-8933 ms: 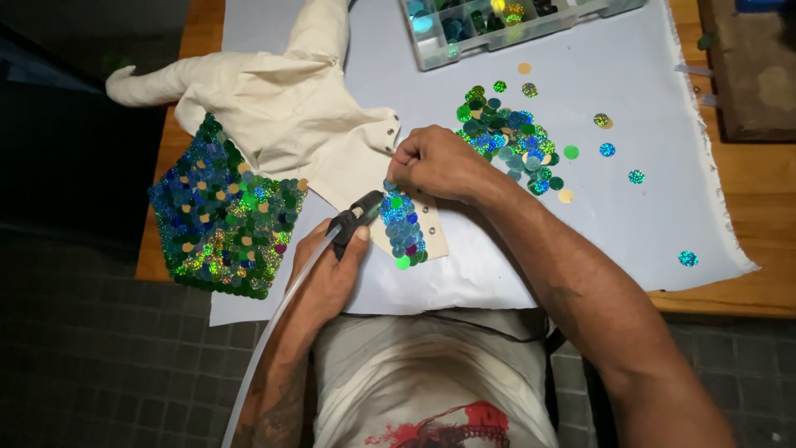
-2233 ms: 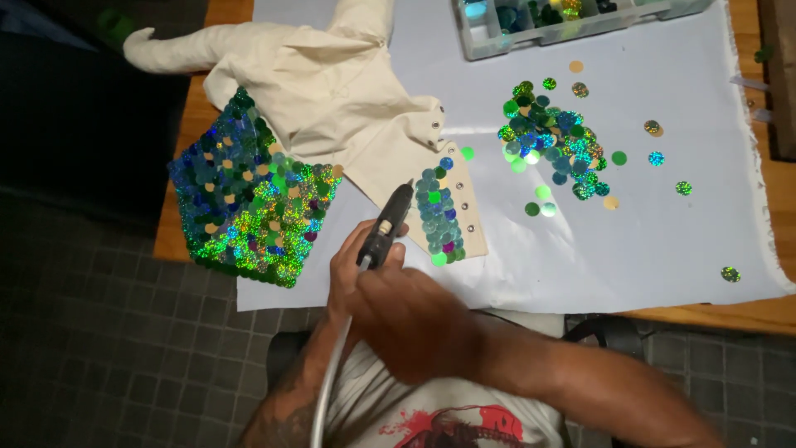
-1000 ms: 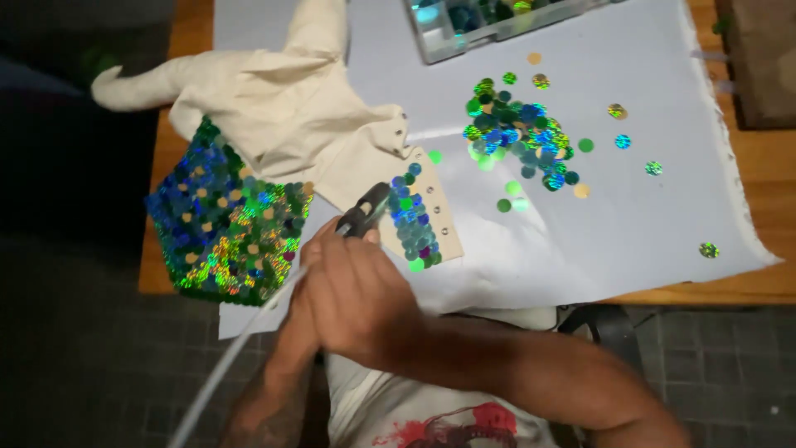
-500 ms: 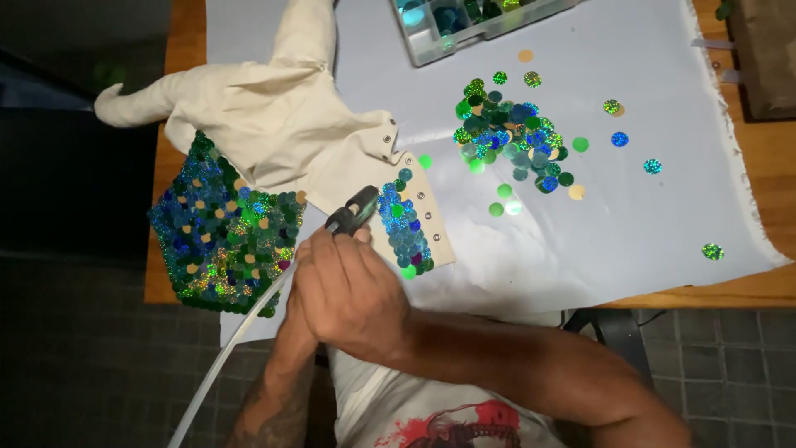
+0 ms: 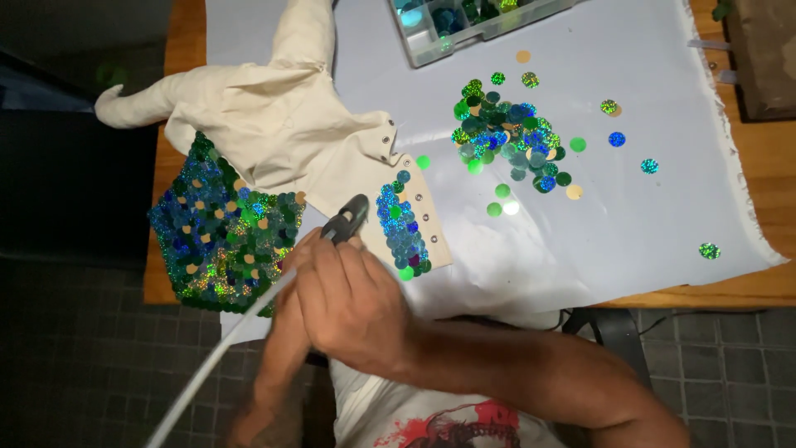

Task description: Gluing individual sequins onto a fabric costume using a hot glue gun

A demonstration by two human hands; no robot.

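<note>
Sequined panel: At the far left we see a patch covered in blue, green and gold sequins, lying on the wooden table and partly under the cream cloth.
Cream garment: A cream fabric piece spreads above the patch, one edge lined with metal snaps.
Cord: A white cord runs from the lower left up to the tool.
Left hand: Our left hand lies mostly beneath the right; we cannot tell how its fingers are set.
Glue tool: The dark tool juts from between our hands, its tip just beside the sequined strip and the garment's edge.
Right hand: Our right hand is curled closed over the left hand and the tool's body, fingers wrapped down around it.
Sequined strip: A cream strip, partly covered in blue and green sequins, sits just right of the tool tip.
White sheet: A white sheet covers the table's middle.
Loose sequins: A heap of green, blue and gold discs rests on the sheet, with strays scattered to the right.
Storage box: A clear compartment box of sequins sits at the top edge.
</note>
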